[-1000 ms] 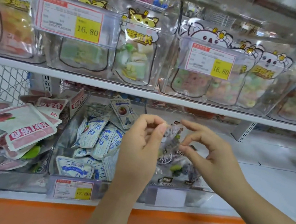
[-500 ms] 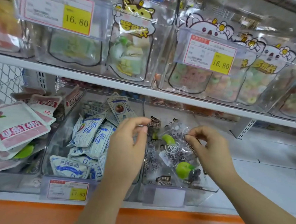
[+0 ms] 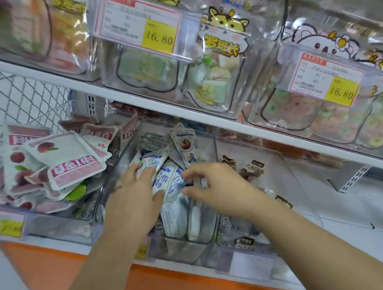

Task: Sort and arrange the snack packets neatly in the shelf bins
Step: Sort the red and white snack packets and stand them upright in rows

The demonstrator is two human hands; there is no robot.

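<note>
Both hands inside the middle clear bin (image 3: pixel 208 243) on the lower shelf. Left hand (image 3: pixel 136 200) spread flat, open, pressing on blue-and-white snack packets (image 3: pixel 163 179). Right hand (image 3: pixel 218 190) beside it, fingers (image 3: pixel 191 174) pinching a packet edge. Pink packets (image 3: pixel 66 160) in left bin.

At the centre of the frame we have both hands in the middle clear bin (image 3: pixel 183 246): our left hand (image 3: pixel 139 195) lies flat on the blue-and-white packets (image 3: pixel 168 180), while our right hand (image 3: pixel 216 187) pinches one from the right.
</note>
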